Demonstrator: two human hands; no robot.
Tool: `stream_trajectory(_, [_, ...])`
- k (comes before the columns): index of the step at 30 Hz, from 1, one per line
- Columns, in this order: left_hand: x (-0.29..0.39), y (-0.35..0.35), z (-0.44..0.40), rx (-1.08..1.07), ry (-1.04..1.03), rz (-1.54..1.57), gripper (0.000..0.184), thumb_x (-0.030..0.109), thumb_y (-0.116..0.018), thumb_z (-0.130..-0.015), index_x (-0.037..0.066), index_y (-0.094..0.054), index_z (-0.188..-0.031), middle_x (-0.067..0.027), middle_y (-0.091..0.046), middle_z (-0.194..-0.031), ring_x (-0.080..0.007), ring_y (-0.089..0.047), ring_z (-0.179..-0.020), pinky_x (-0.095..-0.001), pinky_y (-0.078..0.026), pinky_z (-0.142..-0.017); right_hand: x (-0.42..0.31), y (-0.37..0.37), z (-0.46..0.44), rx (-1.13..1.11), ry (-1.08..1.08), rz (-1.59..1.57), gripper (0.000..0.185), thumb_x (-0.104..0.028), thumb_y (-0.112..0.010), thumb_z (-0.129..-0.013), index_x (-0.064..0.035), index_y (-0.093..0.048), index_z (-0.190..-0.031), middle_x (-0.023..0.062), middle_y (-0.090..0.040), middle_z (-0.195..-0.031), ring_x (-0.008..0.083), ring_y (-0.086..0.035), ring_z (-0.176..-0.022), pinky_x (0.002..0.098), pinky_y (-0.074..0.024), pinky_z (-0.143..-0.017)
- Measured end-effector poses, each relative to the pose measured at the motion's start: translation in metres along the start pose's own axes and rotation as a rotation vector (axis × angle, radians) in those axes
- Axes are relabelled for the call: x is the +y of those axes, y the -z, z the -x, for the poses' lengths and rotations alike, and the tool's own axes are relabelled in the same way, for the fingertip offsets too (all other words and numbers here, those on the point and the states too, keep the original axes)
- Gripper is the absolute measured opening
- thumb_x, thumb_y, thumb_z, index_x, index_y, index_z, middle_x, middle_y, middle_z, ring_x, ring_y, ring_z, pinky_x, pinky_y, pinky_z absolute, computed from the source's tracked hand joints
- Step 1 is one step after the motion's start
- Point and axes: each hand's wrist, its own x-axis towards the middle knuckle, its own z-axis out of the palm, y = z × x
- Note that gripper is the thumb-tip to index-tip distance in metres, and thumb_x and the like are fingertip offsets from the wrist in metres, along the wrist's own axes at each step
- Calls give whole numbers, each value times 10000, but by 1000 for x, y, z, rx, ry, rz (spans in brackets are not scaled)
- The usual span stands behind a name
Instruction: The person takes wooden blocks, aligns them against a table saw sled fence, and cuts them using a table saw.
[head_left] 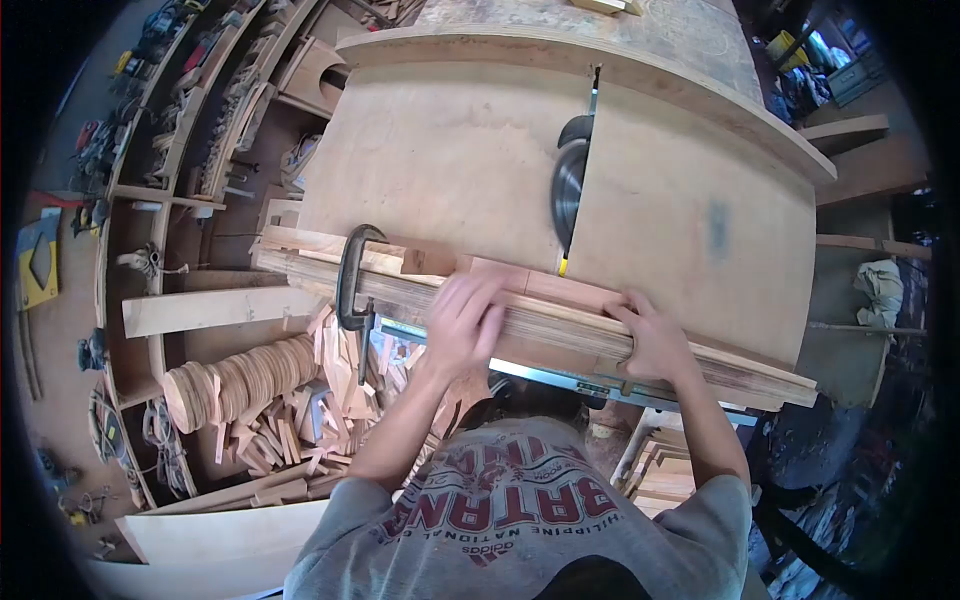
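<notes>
A circular saw blade [568, 195] stands up through the plywood sled [450, 130]. Along the sled's near edge runs a thick wooden fence [560, 325], with a C-clamp [350, 275] and a small wood block [405, 256] at its left part. My left hand [467, 320] rests over the fence right of the clamp, fingers bent onto a reddish wood strip [575, 290]; its fingertips are blurred. At the strip's right end my right hand [650, 340] grips the fence, with thumb and fingers apart around it.
Shelves [150, 160] with tools and wood pieces line the left side. Below them lie stacked round wood discs [240, 380] and a heap of offcuts [340, 400]. A curved far fence [700, 95] crosses the sled's back. A white cloth [880, 290] hangs at the right.
</notes>
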Motion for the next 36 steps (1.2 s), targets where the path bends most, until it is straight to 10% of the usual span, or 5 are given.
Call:
stream_trajectory(5, [-62, -43, -65, -468, 31, -164, 436, 269, -681, -908, -25, -644, -1228, -277, -691, -1249, -425, -643, -1190, -480, -511, -1026, -3, 2, 0, 6, 0, -9, 1069, -287, -906, -564, -157, -481, -1535, 182, -499, -1510, 441, -635, -1221, 501, -562, -1025])
stream_trajectory(7, [-44, -28, -92, -975, 338, -234, 371, 268, -674, -883, -8, -645, -1130, -258, -695, -1247, -415, -641, -1194, -496, -510, -1004, -3, 4, 1, 32, 7, -13, 1116, -329, -924, -567, -133, -449, -1558, 186, -496, -1511, 443, -627, -1234, 501, -556, -1033])
stream_trajectory(13, [-57, -33, -92, -938, 273, -190, 332, 222, -683, -823, 27, -657, -1091, -207, -700, -1179, -391, -625, -1208, -487, -493, -1024, 9, 1, 2, 71, 11, -91, 1094, -475, -931, -641, -46, -481, -1541, 200, -504, -1499, 417, -608, -1284, 472, -523, -1082])
stream_trajectory(21, [-20, 15, -130, -731, 46, -511, 314, 170, -723, -820, 48, -669, -1103, -162, -655, -1133, -374, -620, -1155, -493, -492, -1017, 57, -21, -29, 64, -38, -556, 349, -175, -679, -985, 12, -669, -1280, 177, -658, -1173, 281, -656, -1053, 425, -543, -918])
stream_trajectory(36, [-232, 49, -177, -1003, 497, -585, 473, 193, -656, -876, 108, -667, -1341, -176, -722, -1279, -349, -681, -1185, -433, -549, -974, 40, -31, -50, 223, -53, -517, 222, 65, -711, -801, -9, -752, -1007, 122, -723, -930, 249, -693, -973, 353, -580, -900])
